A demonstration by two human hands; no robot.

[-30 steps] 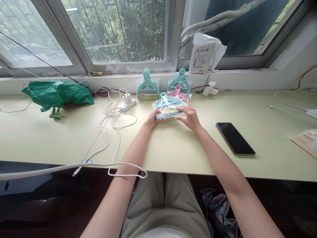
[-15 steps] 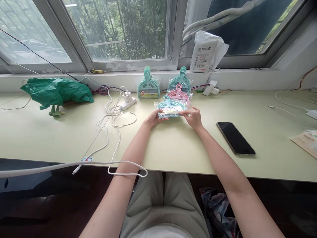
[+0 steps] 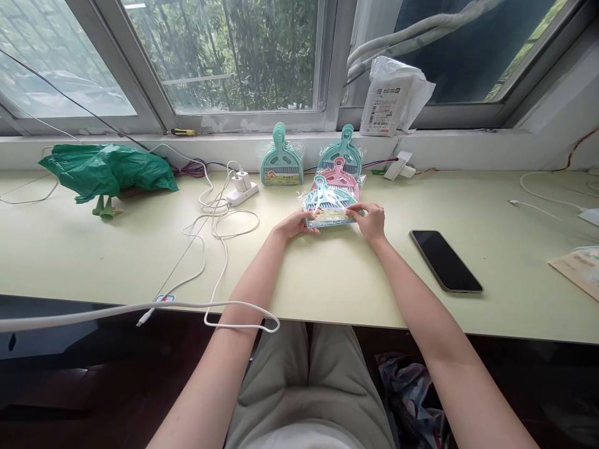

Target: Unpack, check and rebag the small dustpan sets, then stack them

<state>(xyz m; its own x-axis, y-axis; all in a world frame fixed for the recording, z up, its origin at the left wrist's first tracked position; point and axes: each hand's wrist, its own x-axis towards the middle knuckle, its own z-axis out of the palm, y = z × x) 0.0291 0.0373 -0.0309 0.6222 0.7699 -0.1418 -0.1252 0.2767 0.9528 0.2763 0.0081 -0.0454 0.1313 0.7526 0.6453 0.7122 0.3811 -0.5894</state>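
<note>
Both hands grip a turquoise mini dustpan and brush set (image 3: 330,202) in clear plastic wrap, low over the table. My left hand (image 3: 296,224) is closed on its left lower corner, with some fingers underneath. With thumb and fingertips, my right hand (image 3: 370,221) pinches its right edge. Right behind it stands a pink dustpan set (image 3: 337,177), partly hidden by the held one. Farther back, a teal dustpan set (image 3: 346,153) leans upright near the wall. To the left stands a green stack of dustpan sets (image 3: 281,163) with a yellow label.
A black phone (image 3: 445,260) lies to the right on the pale table (image 3: 327,280). Left are white cables (image 3: 219,224) and a power strip (image 3: 242,195); one cable crosses my left forearm. A green plastic bag (image 3: 110,171) lies far left. A wrapped package (image 3: 390,100) stands on the sill.
The held dustpan set has shifted slightly right and tilted upright, showing more of its front label. My right hand has moved a little right with it; the other sets stay put.
</note>
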